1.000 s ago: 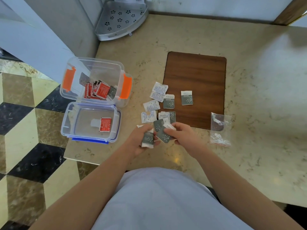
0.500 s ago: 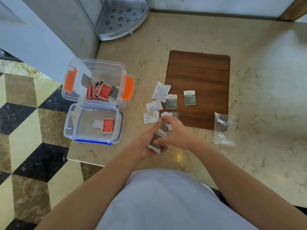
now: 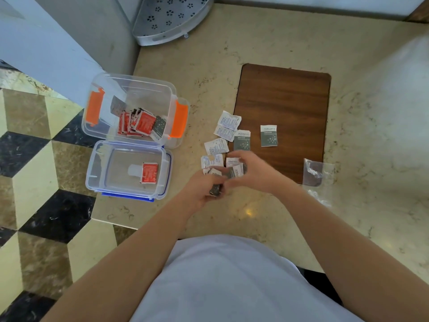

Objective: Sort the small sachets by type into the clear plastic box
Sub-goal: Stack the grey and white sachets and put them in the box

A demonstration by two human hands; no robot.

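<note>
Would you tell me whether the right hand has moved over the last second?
Yes. The right hand has moved toward the wooden board, reaching the loose sachets at its near corner.

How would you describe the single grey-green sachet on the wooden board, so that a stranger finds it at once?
Find the dark brown wooden board on the beige marble counter. Near its left side lies one grey-green sachet with a white top band, alone and wholly on the wood; its twin overhangs the board's edge.

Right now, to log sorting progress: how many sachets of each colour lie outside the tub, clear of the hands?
White sachets: 4
Grey-green sachets: 2
Red sachet on the lid: 1
Total: 7
Those held in the left hand and right hand are too hidden to count.
</note>
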